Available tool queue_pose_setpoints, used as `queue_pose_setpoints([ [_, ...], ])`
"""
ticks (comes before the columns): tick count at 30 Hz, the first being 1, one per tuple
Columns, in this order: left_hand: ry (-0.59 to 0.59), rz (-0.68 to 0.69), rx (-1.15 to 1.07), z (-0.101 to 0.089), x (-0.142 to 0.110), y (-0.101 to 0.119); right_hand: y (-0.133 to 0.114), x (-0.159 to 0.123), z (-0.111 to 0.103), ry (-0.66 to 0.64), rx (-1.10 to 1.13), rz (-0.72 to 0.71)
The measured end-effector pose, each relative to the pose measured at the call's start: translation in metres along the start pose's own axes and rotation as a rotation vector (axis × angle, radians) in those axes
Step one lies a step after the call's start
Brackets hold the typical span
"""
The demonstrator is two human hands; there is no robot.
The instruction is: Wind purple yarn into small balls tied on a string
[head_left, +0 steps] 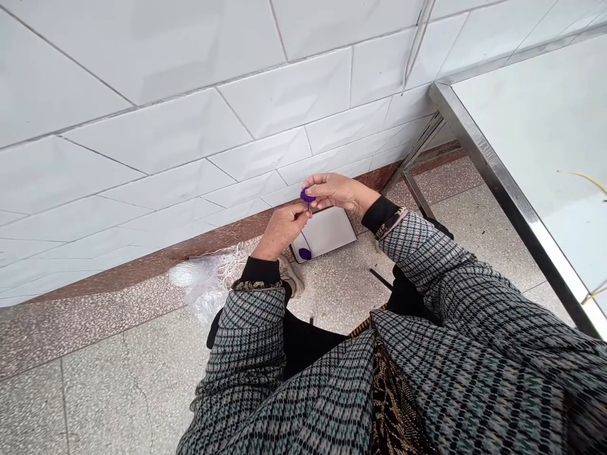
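Note:
Both hands meet in front of me above the floor. My right hand [334,191] pinches a small purple piece [306,197] between thumb and fingers. My left hand [281,230] is closed just below it, its fingertips touching the same piece, perhaps on a thin thread that I cannot make out. Beneath the hands, on the floor, lies a white box [327,232] with another purple piece [305,254] at its near corner.
A white tiled wall [190,126] rises straight ahead. A clear plastic bag with pale cord [208,281] lies on the speckled floor at the left. A steel-framed table [516,202] stands to the right, its legs near the wall. My shoe [291,278] rests by the box.

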State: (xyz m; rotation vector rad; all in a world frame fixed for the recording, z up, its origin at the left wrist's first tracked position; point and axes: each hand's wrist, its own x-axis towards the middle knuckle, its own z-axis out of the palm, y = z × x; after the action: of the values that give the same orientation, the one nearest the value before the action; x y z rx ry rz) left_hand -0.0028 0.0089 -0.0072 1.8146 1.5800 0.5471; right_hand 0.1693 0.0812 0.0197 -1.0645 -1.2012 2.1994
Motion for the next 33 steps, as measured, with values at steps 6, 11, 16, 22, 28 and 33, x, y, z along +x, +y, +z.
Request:
queue_pose_setpoints([
  [6,-0.044,-0.068,0.038,-0.004,0.001,-0.002,0.001,-0.005,0.002,-0.161,-0.477,-0.032],
  [11,-0.026,-0.006,0.037,-0.004,0.001,0.0,0.005,0.001,0.004,-0.074,-0.913,0.06],
  [16,0.077,0.015,-0.037,-0.002,-0.001,0.005,0.007,0.006,0.002,0.106,-0.473,0.029],
  [22,0.079,0.095,-0.056,0.003,-0.003,0.006,0.003,0.006,0.002,0.135,0.097,0.027],
  [28,-0.073,-0.014,-0.101,0.009,0.002,0.002,0.003,0.005,0.004,0.047,0.082,0.005],
  [33,-0.066,-0.132,-0.125,0.006,0.006,-0.004,0.001,-0.003,0.007,-0.083,-0.187,-0.03],
])
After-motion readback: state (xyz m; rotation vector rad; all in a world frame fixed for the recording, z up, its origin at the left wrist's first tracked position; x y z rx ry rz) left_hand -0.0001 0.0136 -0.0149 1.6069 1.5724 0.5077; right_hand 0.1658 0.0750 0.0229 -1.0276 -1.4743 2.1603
